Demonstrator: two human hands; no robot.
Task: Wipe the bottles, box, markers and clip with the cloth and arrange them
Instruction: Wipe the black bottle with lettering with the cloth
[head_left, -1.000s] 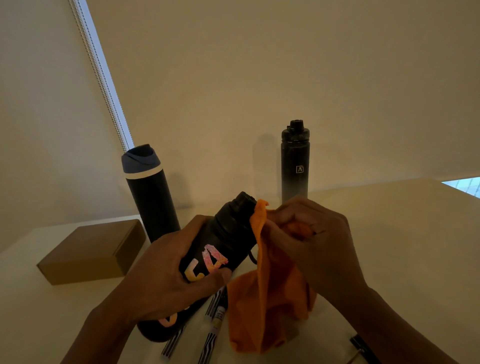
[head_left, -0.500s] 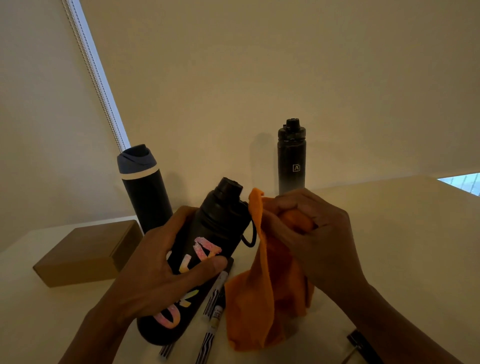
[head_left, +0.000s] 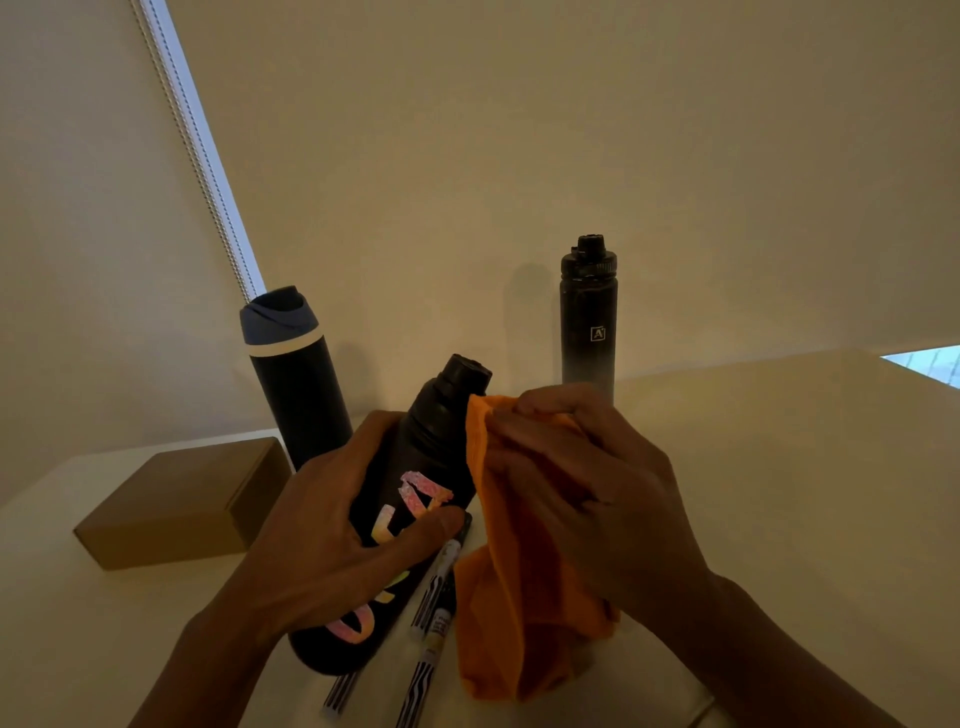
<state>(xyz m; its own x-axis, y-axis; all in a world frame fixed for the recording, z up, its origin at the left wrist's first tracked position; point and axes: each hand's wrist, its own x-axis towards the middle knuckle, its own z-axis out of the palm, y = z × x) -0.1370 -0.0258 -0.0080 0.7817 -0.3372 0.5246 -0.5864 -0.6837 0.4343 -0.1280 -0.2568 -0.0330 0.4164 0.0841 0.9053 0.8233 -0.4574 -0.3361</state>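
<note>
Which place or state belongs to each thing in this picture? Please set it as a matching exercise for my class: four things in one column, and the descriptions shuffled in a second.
Column A
1. black bottle with colourful lettering
2. orange cloth
3. cardboard box
4. tall black bottle with square logo

Column B
a. stands upright at the back, beyond the right hand
b. tilted, gripped by the left hand
c. lies flat on the table, far left
d. bunched in the right hand's fingers

Pairs: 1-b, 2-d, 3-c, 4-a

boxed "A" logo on upright black bottle (head_left: 587, 322), tilted bottle's (head_left: 415, 499) lettering unreadable
</note>
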